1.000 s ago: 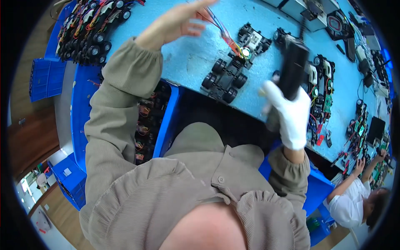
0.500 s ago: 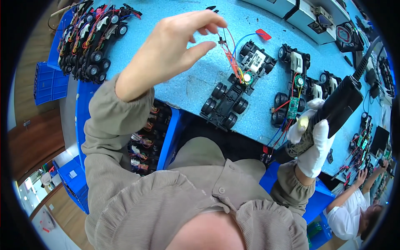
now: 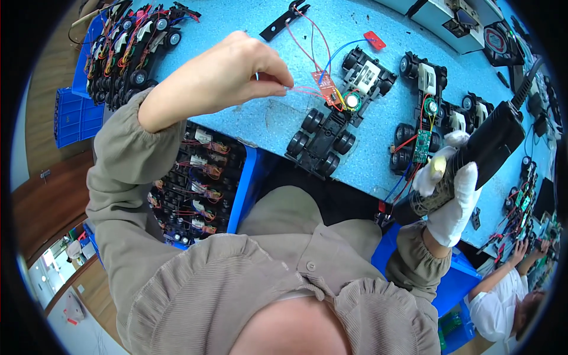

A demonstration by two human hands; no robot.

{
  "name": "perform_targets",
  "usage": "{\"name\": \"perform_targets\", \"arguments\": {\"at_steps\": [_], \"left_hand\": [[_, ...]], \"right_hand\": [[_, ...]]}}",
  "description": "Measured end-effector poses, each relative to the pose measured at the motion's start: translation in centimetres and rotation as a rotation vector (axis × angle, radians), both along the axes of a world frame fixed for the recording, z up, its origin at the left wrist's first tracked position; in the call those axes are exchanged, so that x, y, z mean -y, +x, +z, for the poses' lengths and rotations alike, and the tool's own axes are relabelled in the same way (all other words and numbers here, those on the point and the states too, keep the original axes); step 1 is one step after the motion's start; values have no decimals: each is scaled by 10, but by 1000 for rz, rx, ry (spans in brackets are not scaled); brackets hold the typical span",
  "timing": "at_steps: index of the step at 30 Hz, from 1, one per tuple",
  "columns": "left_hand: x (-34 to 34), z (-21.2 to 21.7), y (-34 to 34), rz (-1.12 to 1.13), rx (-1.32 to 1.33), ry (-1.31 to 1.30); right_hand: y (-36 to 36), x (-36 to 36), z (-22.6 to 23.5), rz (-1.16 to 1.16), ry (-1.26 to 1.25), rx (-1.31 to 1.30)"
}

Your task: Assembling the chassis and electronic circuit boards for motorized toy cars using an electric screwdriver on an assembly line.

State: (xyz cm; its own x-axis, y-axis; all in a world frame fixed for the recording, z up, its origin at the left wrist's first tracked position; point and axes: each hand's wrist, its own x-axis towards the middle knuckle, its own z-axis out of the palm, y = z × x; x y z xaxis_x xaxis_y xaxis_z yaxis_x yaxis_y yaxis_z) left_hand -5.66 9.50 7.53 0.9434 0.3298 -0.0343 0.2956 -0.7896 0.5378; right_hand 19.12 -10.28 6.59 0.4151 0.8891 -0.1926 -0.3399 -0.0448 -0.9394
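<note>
My bare left hand is closed in a pinch on thin pink wires. They run to a small red circuit board on a black toy vehicle chassis with several wheels and a white block. Other wires from the board reach a black strip and a red tab. In a white glove with a bare-looking yellowish fingertip patch, my right hand grips a thick black corded hand tool, slanted beside the table edge. Its lower end is partly hidden.
A second chassis with a green board stands to the right, with more behind it. Several chassis are piled at the far left. A blue bin below holds more. A co-worker works at the lower right.
My left hand has moved down and left, from above the board with fingers parted to a pinch on the pink wires. The black strip shows more fully. My right hand stays nearly still.
</note>
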Motion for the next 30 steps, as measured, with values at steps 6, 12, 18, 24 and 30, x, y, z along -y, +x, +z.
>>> {"name": "perform_targets", "arguments": {"at_steps": [6, 12, 18, 24, 30], "left_hand": [[4, -15, 12, 222, -540, -820], [34, -25, 23, 356, 40, -1073], [48, -68, 28, 150, 485, 46], [48, -76, 35, 182, 518, 91], [65, -83, 53, 493, 550, -236]], "right_hand": [[3, -1, -8, 86, 229, -57], [-14, -20, -18, -92, 626, -218], [-33, -39, -46, -304, 877, -198], [-44, -47, -58, -206, 863, -94], [-27, -42, -49, 104, 822, -59]]}}
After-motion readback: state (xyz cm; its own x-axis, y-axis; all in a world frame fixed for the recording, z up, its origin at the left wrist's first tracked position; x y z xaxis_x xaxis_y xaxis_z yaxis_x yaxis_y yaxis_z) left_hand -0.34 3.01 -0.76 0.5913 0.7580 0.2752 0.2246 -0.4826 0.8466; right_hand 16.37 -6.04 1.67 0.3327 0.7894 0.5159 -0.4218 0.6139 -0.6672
